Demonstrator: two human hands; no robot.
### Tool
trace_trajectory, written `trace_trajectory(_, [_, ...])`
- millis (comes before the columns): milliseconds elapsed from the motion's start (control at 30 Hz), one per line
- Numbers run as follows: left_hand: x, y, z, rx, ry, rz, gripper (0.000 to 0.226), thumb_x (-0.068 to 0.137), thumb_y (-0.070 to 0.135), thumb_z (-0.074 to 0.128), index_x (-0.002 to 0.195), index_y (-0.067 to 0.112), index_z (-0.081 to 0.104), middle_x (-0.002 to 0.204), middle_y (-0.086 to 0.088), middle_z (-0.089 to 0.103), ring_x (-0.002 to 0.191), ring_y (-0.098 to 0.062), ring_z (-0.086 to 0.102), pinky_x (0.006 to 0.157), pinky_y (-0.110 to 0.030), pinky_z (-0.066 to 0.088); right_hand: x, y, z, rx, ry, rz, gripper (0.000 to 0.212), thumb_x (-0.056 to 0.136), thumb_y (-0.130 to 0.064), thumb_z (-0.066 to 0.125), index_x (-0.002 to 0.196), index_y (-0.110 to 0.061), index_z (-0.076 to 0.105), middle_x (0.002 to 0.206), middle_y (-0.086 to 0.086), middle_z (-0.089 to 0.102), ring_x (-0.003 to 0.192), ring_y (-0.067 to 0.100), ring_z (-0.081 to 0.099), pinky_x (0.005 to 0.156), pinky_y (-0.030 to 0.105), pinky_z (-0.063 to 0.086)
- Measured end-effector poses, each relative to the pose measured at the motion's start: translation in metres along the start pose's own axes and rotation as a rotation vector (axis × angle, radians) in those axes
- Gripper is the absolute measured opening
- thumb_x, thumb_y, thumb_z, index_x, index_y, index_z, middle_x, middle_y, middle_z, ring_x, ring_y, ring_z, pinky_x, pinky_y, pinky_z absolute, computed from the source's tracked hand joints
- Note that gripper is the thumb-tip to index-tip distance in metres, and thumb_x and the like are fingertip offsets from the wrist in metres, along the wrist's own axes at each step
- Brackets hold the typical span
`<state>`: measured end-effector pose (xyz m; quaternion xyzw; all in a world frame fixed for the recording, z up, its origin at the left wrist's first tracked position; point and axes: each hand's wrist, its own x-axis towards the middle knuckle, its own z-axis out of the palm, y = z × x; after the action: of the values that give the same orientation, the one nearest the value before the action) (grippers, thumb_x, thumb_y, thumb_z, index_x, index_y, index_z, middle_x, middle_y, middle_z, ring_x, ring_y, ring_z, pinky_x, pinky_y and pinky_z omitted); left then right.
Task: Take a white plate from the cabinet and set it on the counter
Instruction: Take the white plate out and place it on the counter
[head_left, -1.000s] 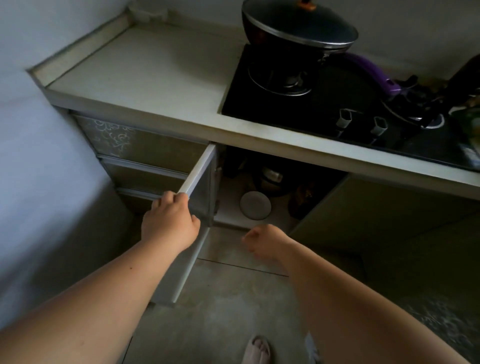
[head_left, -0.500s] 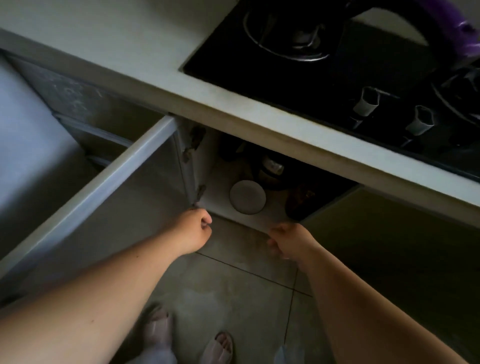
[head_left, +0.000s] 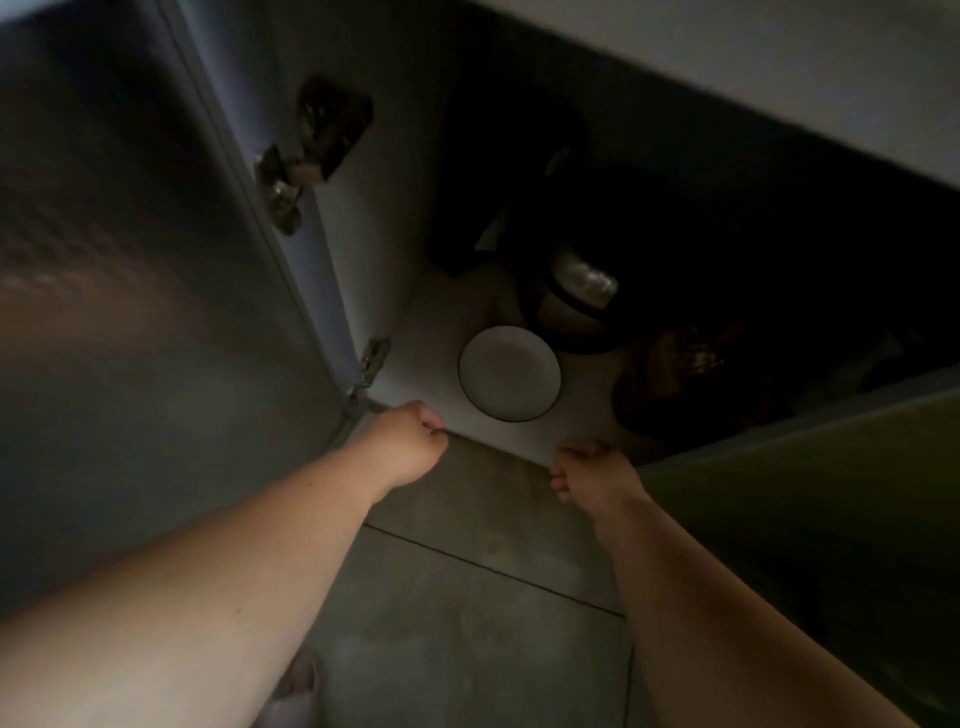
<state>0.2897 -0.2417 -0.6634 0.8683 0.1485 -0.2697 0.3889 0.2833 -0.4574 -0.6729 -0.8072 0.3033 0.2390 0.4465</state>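
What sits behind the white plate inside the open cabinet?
Right behind the white plate stands a dark pot with a pale, shiny patch on top. To its right is a brownish object, too dim to name. The back of the cabinet is in shadow.

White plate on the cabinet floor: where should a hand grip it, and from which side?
Probably the near rim of the white plate, from the open front. It lies flat with bare shelf before it, while a dark pot crowds the far edge. Both hands hover there.
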Motion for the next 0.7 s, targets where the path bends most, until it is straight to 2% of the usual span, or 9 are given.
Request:
trace_trajectory(100, [0.036,-0.013,0.013,-0.013,-0.007,0.003,0.026,0.086,0.023,0.052,0.106,0.014,0.066,0.101,-0.004,0.066,0.102,-0.025,0.061,0.073,-0.021,0.04,0.042,0.016,0.022,0.062,0.001,0.024,0.026,0.087,-0.013,0.054,0.112,-0.008,0.063,0.113,0.021,0.068,0.104,0.036,0.065,0.086,0.039,0.055])
trace_trajectory(200, [0.069,-0.025,0.023,-0.036,-0.019,0.037,0.022,0.085,0.02,0.049,0.092,0.011,0.068,0.083,-0.004,0.064,0.091,-0.027,0.063,0.064,-0.026,0.041,0.086,0.029,0.041,0.078,0.018,0.017,0.029,0.088,-0.014,0.054,0.115,-0.007,0.06,0.115,0.022,0.067,0.104,0.036,0.065,0.089,0.041,0.055])
trace_trajectory(267, [0.088,-0.029,0.028,-0.064,-0.009,0.043,0.02,0.085,0.019,0.047,0.09,0.012,0.066,0.086,-0.007,0.064,0.09,-0.028,0.063,0.07,-0.029,0.046,0.113,0.033,0.051,0.112,0.027,0.011,0.03,0.089,-0.013,0.053,0.117,-0.004,0.058,0.117,0.022,0.065,0.097,0.032,0.067,0.088,0.04,0.056])
trace_trajectory(333, [0.106,-0.033,0.032,-0.086,0.0,0.055,0.019,0.085,0.018,0.045,0.084,0.012,0.064,0.085,-0.011,0.062,0.086,-0.029,0.061,0.071,-0.031,0.045,0.138,0.034,0.059,0.153,0.022,0.003,0.031,0.092,-0.012,0.049,0.121,-0.007,0.055,0.12,0.024,0.063,0.085,0.027,0.067,0.078,0.032,0.057])
trace_trajectory(400, [0.122,-0.041,0.039,-0.131,0.007,0.062,0.024,0.085,0.02,0.046,0.097,0.01,0.064,0.095,-0.013,0.063,0.094,-0.031,0.062,0.077,-0.032,0.048,0.161,0.037,0.067,0.175,0.005,0.007,0.034,0.094,-0.013,0.045,0.127,-0.012,0.052,0.124,0.022,0.06,0.07,0.018,0.062,0.061,0.018,0.055])
trace_trajectory(467, [0.131,-0.051,0.045,-0.184,0.005,0.034,0.031,0.086,0.023,0.048,0.114,0.014,0.059,0.111,-0.011,0.062,0.106,-0.03,0.06,0.092,-0.039,0.05,0.178,0.039,0.075,0.226,-0.018,0.032,0.038,0.095,-0.015,0.043,0.132,-0.022,0.046,0.128,0.02,0.058,0.066,0.014,0.06,0.049,0.012,0.049])
trace_trajectory(533, [0.135,-0.061,0.051,-0.2,-0.012,0.023,0.031,0.087,0.025,0.049,0.116,0.018,0.057,0.117,-0.009,0.061,0.109,-0.028,0.058,0.097,-0.041,0.049,0.189,0.044,0.081,0.265,-0.031,0.042,0.041,0.094,-0.018,0.043,0.134,-0.028,0.042,0.13,0.018,0.056,0.07,0.014,0.061,0.049,0.012,0.049])
trace_trajectory(700, [0.137,-0.081,0.051,-0.217,-0.036,0.017,0.018,0.087,0.028,0.054,0.104,0.029,0.054,0.112,-0.003,0.059,0.106,-0.024,0.058,0.093,-0.04,0.051,0.204,0.051,0.094,0.35,-0.044,0.016,0.039,0.093,-0.013,0.041,0.13,-0.025,0.043,0.129,0.017,0.055,0.079,0.015,0.064,0.06,0.018,0.055])
